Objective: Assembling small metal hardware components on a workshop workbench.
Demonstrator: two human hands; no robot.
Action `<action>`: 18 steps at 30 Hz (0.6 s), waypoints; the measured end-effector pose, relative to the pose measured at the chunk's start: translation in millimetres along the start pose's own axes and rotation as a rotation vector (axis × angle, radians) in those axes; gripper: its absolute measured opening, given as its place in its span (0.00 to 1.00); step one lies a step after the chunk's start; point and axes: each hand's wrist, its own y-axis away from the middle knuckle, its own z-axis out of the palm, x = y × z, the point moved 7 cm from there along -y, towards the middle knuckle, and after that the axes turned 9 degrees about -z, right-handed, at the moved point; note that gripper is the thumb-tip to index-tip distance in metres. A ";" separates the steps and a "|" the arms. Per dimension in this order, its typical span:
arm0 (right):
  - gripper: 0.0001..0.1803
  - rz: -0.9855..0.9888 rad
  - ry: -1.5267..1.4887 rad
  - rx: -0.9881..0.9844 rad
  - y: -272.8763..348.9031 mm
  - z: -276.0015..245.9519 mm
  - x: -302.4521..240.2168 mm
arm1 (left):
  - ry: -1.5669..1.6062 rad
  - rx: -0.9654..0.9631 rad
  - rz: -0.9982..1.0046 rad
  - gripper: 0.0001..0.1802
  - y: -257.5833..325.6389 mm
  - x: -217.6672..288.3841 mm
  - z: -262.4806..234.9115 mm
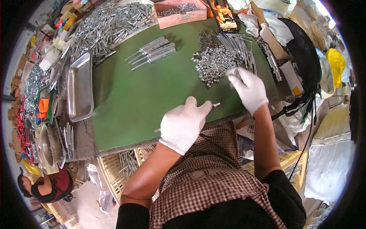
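Two gloved hands work with shiny metal bits on a green table (152, 95).

The heap of small silver nuts (214, 64) sits far across the table, next to long thin rods (240, 45). The right hand (249, 88) reaches its edge, fingers pinched on something tiny. The left hand (183, 124) is closed around a thin silver rod (215, 104), near the table's front edge.

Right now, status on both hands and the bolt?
Left hand shut on metal bolt, tip poking out. Right hand at pile of nuts, pinching something small. Green mat between hands bare.
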 end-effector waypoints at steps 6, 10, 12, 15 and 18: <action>0.12 -0.154 0.409 -0.036 -75.2 -2.5 19.2 | -0.010 -0.016 -0.032 0.12 -3.3 2.3 10.6; 0.13 -0.102 0.518 -0.199 -89.1 10.3 23.3 | -0.006 -0.033 -0.020 0.12 -5.6 3.9 9.8; 0.13 -0.145 0.545 -0.109 -80.2 3.1 15.3 | 0.000 -0.046 -0.027 0.12 -6.1 4.2 9.2; 0.13 -0.146 0.186 -0.128 -44.5 2.1 -8.2 | 0.004 -0.072 -0.048 0.12 -4.0 0.4 10.1; 0.09 -0.410 0.017 -0.087 -0.6 12.6 -22.9 | 0.017 -0.088 -0.053 0.12 -4.8 0.7 9.3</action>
